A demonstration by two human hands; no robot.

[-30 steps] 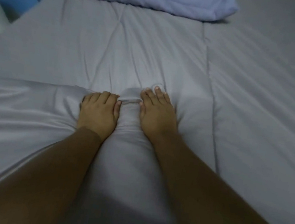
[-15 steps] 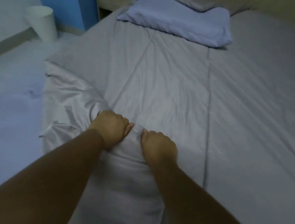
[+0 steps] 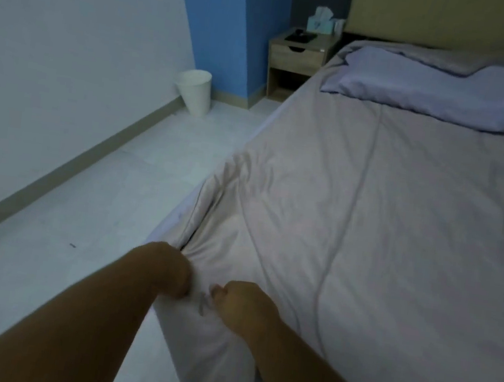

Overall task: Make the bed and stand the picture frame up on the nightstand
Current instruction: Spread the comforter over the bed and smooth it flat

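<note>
A grey duvet (image 3: 400, 215) covers the bed, bunched into folds at its near left corner. My left hand (image 3: 175, 272) grips that bunched edge with curled fingers. My right hand (image 3: 239, 300) grips the fabric just to the right, thumb pinched against the cloth. A pale lilac pillow (image 3: 428, 88) lies at the head of the bed. The wooden nightstand (image 3: 295, 56) stands beside the bed at the back, with a dark flat object (image 3: 301, 36) lying on its top; I cannot tell whether it is the picture frame.
A tissue box (image 3: 320, 21) sits at the back of the nightstand. A white waste bin (image 3: 195, 90) stands on the pale floor (image 3: 82, 217) by the left wall. A beige headboard (image 3: 456, 19) runs behind the bed.
My view has lifted and swung left, bringing the floor, bin and nightstand into sight. Both hands have closed on the duvet and pulled it toward the near left corner.
</note>
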